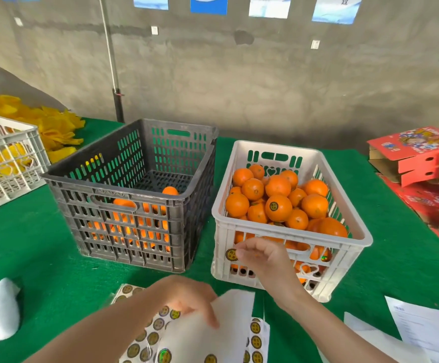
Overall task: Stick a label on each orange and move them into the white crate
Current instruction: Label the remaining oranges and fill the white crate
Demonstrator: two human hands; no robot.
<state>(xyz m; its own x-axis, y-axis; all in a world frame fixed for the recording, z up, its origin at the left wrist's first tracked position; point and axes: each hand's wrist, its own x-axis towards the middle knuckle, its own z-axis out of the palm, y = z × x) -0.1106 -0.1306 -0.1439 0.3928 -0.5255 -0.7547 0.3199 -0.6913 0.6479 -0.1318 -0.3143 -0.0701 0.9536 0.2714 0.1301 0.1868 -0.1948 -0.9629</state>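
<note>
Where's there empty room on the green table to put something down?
Bare green cloth lies left of the black crate, in front of the white basket, and right of the white crate, between the red boxes and the papers. The gap between the crates is narrow. The front middle is crowded: sticker sheets, the left hand and the right hand pinching a label.

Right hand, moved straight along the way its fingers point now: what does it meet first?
The right hand, pinching a label, points left across the white crate's near wall. First in line looks like the black crate's right side wall, though depth is unclear.
</note>
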